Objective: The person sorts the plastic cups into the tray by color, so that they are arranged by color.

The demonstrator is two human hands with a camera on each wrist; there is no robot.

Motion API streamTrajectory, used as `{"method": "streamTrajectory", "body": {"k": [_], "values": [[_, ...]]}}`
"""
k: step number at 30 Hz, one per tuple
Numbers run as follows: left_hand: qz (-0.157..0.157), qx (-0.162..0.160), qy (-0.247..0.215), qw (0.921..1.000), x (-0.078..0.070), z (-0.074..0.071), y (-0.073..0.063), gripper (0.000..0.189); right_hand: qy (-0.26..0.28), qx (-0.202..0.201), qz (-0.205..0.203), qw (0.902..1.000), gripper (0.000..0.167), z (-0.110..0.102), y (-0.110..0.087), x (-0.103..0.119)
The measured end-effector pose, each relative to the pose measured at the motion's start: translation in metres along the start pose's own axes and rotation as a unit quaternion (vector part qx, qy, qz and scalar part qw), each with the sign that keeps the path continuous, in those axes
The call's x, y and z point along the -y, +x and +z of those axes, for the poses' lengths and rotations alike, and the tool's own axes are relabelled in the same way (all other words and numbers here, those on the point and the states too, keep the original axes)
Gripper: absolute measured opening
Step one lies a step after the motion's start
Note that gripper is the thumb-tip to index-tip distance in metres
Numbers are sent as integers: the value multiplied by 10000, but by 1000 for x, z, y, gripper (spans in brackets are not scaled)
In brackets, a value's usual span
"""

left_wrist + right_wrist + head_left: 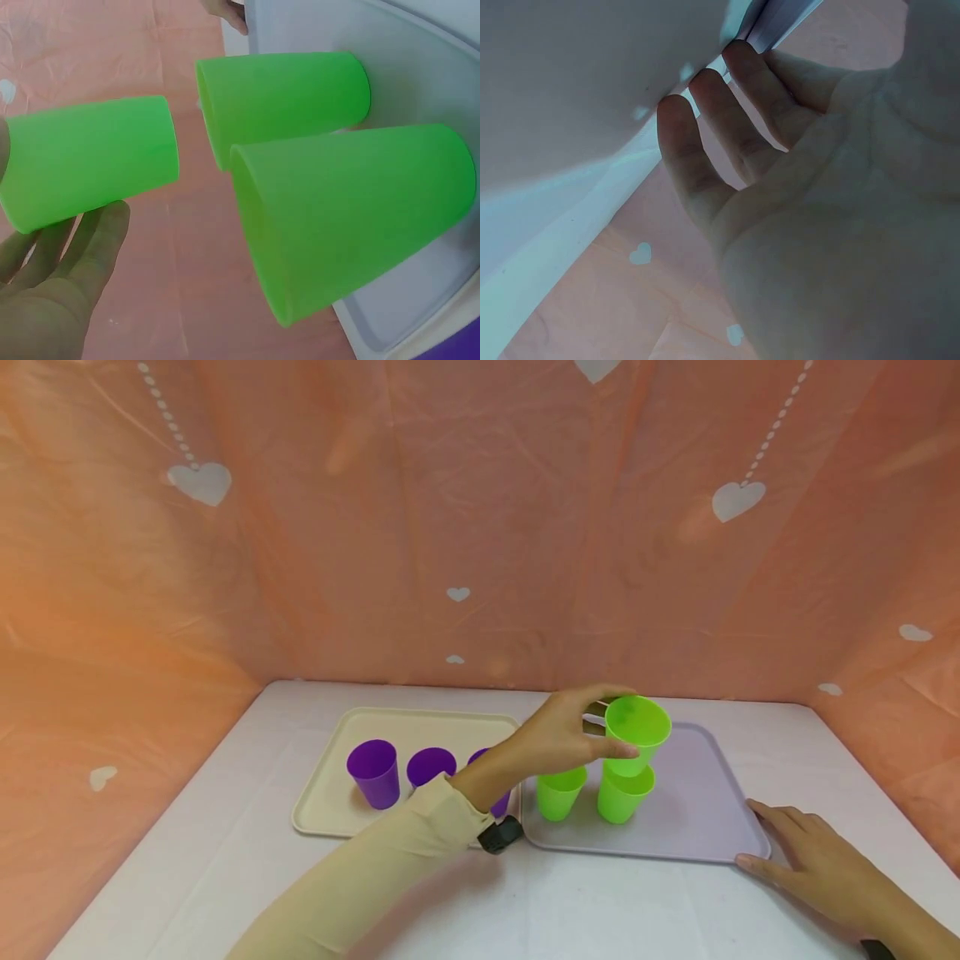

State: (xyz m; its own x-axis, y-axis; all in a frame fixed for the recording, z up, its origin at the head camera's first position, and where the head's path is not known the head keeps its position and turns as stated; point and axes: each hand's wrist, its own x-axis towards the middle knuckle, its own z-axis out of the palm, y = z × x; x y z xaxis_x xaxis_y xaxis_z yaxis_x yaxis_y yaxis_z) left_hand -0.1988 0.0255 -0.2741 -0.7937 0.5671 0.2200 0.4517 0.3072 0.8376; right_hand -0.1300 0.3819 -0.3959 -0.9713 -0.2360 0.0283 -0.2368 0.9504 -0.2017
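My left hand (558, 735) holds a green cup (637, 731) by its sides, mouth up, above two more green cups. In the left wrist view that held cup (90, 161) is apart from the two standing ones. Those are the left green cup (558, 795) and the right green cup (621, 800), upright on the lilac tray (697, 793). At the tray's right front corner, my right hand (821, 860) rests with relaxed fingers, thumb and forefinger touching the rim. Its fingertips (676, 112) meet the white tabletop in the right wrist view.
A cream tray (322, 806) lies against the lilac one on the left. On it stand a left purple cup (375, 777), a middle purple cup (431, 764) and a right purple cup (501, 803), partly behind my left arm. An orange cloth (510, 527) with hearts hangs behind.
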Motion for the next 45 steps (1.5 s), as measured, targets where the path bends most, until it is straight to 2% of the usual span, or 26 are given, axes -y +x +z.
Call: {"method": "streamTrajectory", "body": {"k": [3, 7, 18, 26, 30, 37, 45], "values": [[-110, 30, -232, 9997, 0, 3, 2, 64, -12, 20, 8, 10000, 84, -1, 1, 1], [-81, 95, -528, 9985, -1, 8, 6, 62, 3, 67, 38, 10000, 84, -1, 1, 1], [55, 297, -641, 9975, -5, 19, 15, 65, -6, -135, -166, 9998, 80, 1, 0, -1], [94, 429, -739, 9963, -11, 29, 26, 65, -128, -114, -154, 9997, 82, 0, 2, -1], [60, 600, -781, 9951, -9, 33, 32, 65, -121, -101, -169, 9997, 81, 1, 2, -2], [-206, 823, -484, 9952, 0, 39, 43, 63, 3, -90, -244, 9997, 78, 2, 2, -5], [-132, 1105, -77, 9938, 7, 48, 57, 61, -119, 214, 3, 9997, 83, -1, 4, -3]]}}
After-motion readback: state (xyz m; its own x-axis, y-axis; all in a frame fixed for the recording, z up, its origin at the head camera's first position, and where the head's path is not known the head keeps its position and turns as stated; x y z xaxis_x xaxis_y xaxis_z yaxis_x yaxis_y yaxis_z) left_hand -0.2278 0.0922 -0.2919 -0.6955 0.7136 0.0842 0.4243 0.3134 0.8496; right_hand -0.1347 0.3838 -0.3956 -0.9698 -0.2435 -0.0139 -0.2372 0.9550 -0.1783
